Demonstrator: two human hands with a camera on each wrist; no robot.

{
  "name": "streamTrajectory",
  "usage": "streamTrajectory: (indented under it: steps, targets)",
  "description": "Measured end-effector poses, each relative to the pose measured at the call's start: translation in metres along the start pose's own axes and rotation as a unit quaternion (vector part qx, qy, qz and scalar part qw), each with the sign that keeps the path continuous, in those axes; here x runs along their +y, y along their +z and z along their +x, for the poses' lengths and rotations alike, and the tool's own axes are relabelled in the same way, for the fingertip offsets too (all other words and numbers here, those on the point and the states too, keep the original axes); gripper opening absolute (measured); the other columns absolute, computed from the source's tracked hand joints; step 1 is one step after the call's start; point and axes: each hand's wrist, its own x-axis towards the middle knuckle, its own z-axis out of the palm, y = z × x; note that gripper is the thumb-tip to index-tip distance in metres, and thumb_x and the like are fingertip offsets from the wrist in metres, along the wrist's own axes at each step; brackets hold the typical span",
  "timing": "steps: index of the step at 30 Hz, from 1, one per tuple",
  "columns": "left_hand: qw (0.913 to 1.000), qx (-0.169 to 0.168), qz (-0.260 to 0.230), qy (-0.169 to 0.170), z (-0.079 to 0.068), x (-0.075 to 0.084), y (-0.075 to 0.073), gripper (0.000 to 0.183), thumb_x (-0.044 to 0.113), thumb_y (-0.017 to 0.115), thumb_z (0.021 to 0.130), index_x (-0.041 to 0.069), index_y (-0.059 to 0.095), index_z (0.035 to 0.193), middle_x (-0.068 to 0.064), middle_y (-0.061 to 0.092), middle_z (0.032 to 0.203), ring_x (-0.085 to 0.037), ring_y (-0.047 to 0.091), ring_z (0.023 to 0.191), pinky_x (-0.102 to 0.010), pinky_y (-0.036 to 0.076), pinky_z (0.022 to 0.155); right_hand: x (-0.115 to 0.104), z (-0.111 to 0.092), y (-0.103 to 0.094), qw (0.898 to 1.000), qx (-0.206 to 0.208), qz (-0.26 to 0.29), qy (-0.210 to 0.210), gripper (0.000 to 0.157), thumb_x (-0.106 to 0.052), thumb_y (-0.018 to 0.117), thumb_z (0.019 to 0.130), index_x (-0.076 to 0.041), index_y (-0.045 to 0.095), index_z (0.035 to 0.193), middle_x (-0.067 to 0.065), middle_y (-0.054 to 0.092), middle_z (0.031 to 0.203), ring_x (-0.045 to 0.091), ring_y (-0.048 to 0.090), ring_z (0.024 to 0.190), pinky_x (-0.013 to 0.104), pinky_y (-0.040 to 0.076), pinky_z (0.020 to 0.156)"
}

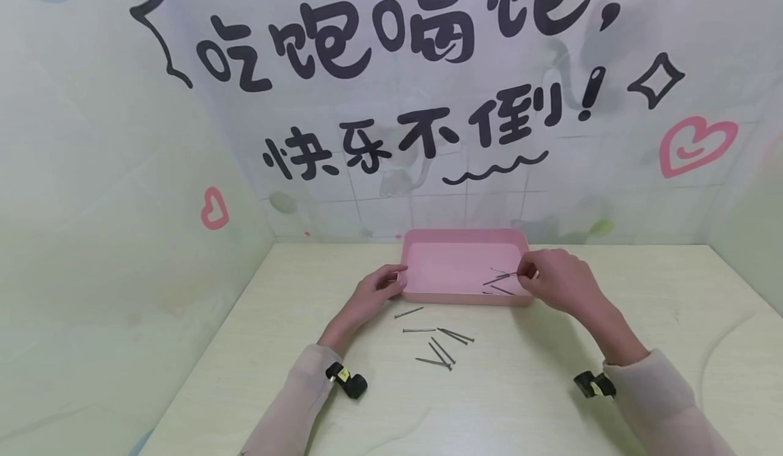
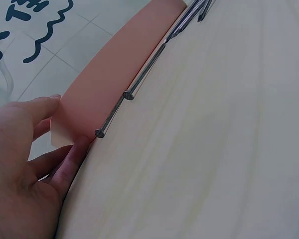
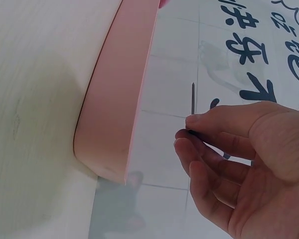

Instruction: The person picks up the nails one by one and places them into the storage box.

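A pink tray [image 1: 467,299] stands at the back of the table, with several nails [image 1: 501,290] lying in its right end. My left hand [image 1: 378,289] grips the tray's left front corner; in the left wrist view its fingers [image 2: 72,162] touch the pink wall [image 2: 109,74]. Over the tray's right end, my right hand [image 1: 559,279] pinches a nail [image 3: 193,98] between thumb and fingertips. The nail's pointed end sticks out past the fingers, and the hand hides its middle. Several loose nails [image 1: 442,353] lie on the table in front of the tray.
The pale wood-grain table [image 1: 501,401] runs back to a printed sheet [image 1: 367,204] with dark lettering, close behind the tray. A side wall [image 1: 122,252] rises on the left. Black wrist cameras [image 1: 347,380] sit at both sleeves.
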Motion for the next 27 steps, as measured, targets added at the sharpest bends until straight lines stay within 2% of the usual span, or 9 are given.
streamTrajectory:
  steps: [13, 27]
  targets:
    - [1.0000, -0.005, -0.003, 0.005, 0.0004, -0.0001, -0.0002, 0.043, 0.029, 0.062, 0.105, 0.019, 0.058, 0.146, -0.011, 0.063, 0.144, -0.025, 0.065, 0.125, -0.039, 0.057, 0.106, 0.0052, -0.0008, -0.0014, 0.999, 0.046, 0.007, 0.005, 0.011, -0.008, 0.065, 0.089, -0.010, 0.076, 0.092, 0.003, 0.075, 0.084, 0.015, 0.057, 0.064, 0.028, 0.039, 0.049]
    - [1.0000, 0.000, 0.001, -0.001, 0.0003, -0.0004, -0.0001, 0.042, 0.031, 0.063, 0.104, 0.023, 0.059, 0.145, -0.010, 0.063, 0.144, -0.024, 0.065, 0.126, -0.041, 0.056, 0.107, 0.0027, 0.0003, 0.0015, 0.998, 0.056, 0.015, 0.007, 0.012, -0.009, 0.066, 0.090, -0.008, 0.077, 0.094, 0.006, 0.076, 0.086, 0.016, 0.061, 0.065, 0.028, 0.042, 0.049]
